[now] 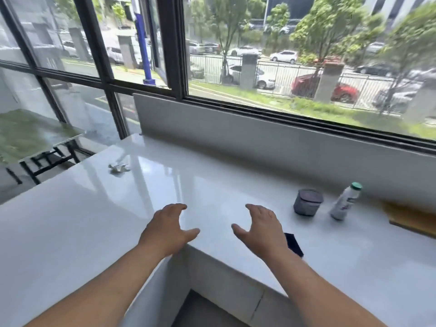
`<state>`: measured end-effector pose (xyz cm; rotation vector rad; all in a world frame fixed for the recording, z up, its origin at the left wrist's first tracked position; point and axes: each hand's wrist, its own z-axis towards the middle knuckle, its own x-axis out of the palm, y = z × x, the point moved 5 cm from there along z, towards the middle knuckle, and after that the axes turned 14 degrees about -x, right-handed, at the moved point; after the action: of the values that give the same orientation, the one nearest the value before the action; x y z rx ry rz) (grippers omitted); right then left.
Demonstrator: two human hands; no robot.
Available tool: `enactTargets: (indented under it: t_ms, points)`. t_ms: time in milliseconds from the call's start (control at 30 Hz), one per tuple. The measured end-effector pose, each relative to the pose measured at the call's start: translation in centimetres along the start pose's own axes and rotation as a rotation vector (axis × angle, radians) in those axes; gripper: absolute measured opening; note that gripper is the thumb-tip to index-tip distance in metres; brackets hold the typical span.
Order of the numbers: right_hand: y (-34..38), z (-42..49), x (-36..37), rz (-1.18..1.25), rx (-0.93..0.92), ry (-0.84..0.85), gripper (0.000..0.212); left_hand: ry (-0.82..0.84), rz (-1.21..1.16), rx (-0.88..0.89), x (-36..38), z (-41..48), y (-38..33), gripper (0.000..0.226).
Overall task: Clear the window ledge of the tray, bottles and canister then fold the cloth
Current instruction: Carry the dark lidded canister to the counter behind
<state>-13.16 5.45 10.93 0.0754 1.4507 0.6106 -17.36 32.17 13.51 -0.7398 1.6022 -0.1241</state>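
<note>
Both hands, the left hand (168,228) and right hand (260,228), are held empty with fingers spread above the counter (212,185). The canister (307,202), bottle (345,201) and tray (411,218) are found rightward, nearer the right hand.

On the glossy white window ledge (212,185): dark grey canister (308,201) with a lid, upright, toward the right. Just beside it, farther right, a white bottle (345,201) with a teal cap, leaning, label blurred. At the right edge, part of a wooden tray (410,218), flat, cut off by the frame. Far left, well apart, a small crumpled whitish cloth (118,166).
</note>
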Motion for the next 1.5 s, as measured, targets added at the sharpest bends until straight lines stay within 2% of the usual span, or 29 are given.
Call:
enactTargets:
  t_ms: [200, 367, 633, 967, 1067, 1267, 1500]
  points:
    - [-17.9, -1.5, -5.5, 0.014, 0.197, -0.050, 0.078, 0.087, 0.059, 0.102, 10.0, 3.2, -16.3, 0.085]
    - [-28.5, -3.1, -8.4, 0.028, 0.369, -0.050, 0.073, 0.137, 0.110, 0.189, 16.9, 4.9, -26.5, 0.083]
    - [-36.1, -2.9, -8.9, 0.158, 0.579, -0.096, 0.075, 0.204, 0.205, 0.316, 23.4, 8.9, -35.7, 0.082]
    - [-37.1, -1.7, -8.4, 0.233, 0.831, -0.172, 0.072, 0.337, 0.292, 0.466, 29.1, 15.7, -40.7, 0.085]
    - [-38.6, -0.3, -7.0, 0.386, 0.886, -0.188, 0.066, 0.352, 0.305, 0.487, 31.3, 17.3, -42.5, 0.086]
    - [-43.8, 2.7, -1.3, 0.921, 1.095, -0.251, 0.058, 0.389, 0.368, 0.510, 37.6, 18.9, -45.2, 0.091]
    - [-48.0, 5.3, 2.3, 1.275, 1.113, -0.292, 0.056, 0.373, 0.350, 0.448, 41.9, 20.6, -46.3, 0.091]
